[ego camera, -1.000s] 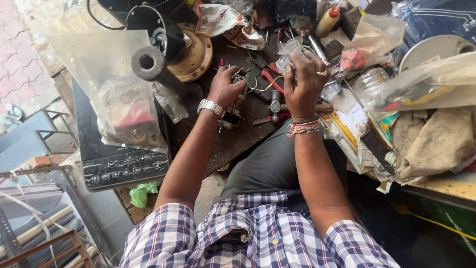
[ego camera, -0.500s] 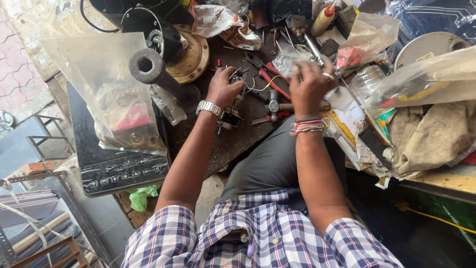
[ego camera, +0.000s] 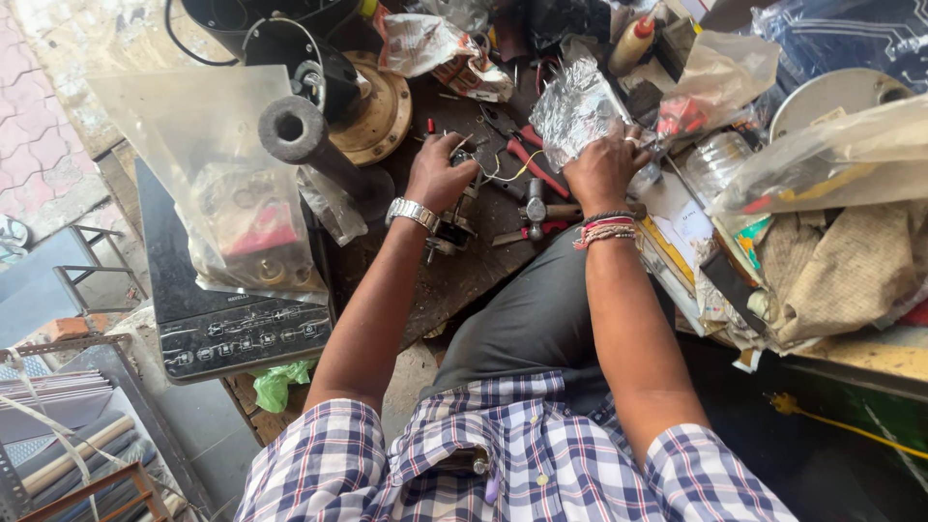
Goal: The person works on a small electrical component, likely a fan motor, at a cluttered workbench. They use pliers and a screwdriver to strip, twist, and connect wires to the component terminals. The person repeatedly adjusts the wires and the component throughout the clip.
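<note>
Arms are both reaching forward from the bottom of the frame to the cluttered bench (ego camera: 464, 280) at centre. Left hand (ego camera: 440, 174), with one metal wristwatch (ego camera: 413, 211), is lying palm down with its grip clenched over a small dark metal motor part (ego camera: 454, 224); that part is sitting at centre frame under the wrist, long axis running roughly toward the upper right, though most of it is hidden. Right hand (ego camera: 604, 166), with several thread bracelets (ego camera: 606, 230) at the wrist, is pressing fingers down onto a crinkled silver foil bag (ego camera: 572, 108) just above it; its grip is touching the bag's lower edge, cannot tell if actually pinching. Bag is lying upper centre, long axis pointing to the upper left. Between the hands one red-handled pliers (ego camera: 527, 159) is lying diagonally, and one hammer (ego camera: 537, 210) is resting just below. One black cylinder (ego camera: 300, 135) is standing at the upper left.
</note>
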